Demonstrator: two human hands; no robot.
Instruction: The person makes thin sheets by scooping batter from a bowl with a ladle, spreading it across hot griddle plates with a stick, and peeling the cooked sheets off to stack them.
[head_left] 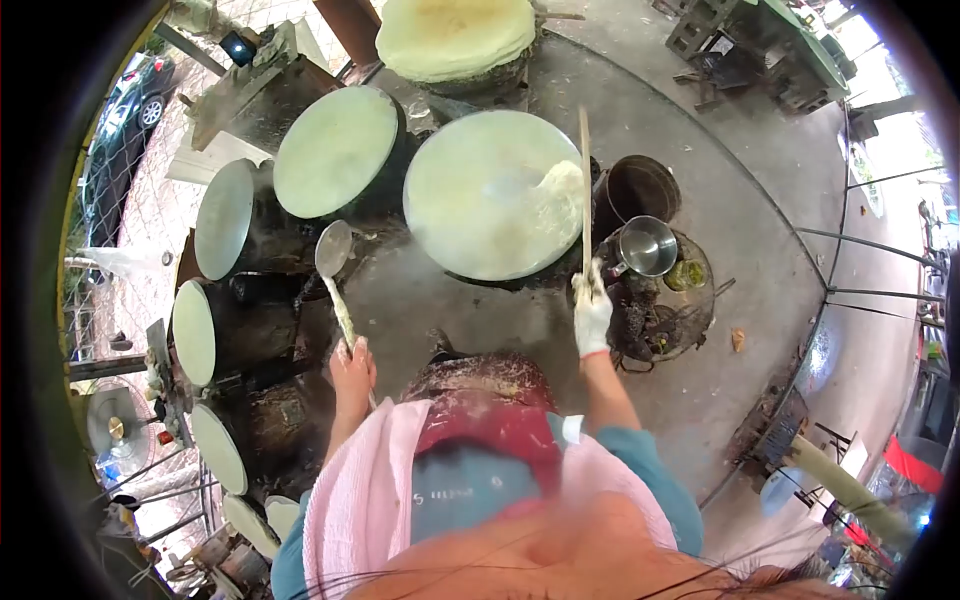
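My bare left hand (pixel 353 372) is closed round the handle of a metal ladle (pixel 333 249), whose bowl points away from me. The lower handle is coated with pale batter. In a white glove, my right hand (pixel 593 318) grips a long thin wooden stick (pixel 585 190), held upright in view along the right edge of a large round griddle (pixel 480 205). Pale batter covers the griddle, with a thicker, wrinkled patch (pixel 562 190) at its right side, beside the stick.
More round griddles (pixel 336 150) curve down the left side. A stack of pale flat sheets (pixel 455 35) stands at the top. Right of my gloved hand are a dark bucket (pixel 643 188), a metal pot (pixel 648 246) and a round stand (pixel 695 325) with a small greenish bowl (pixel 685 275).
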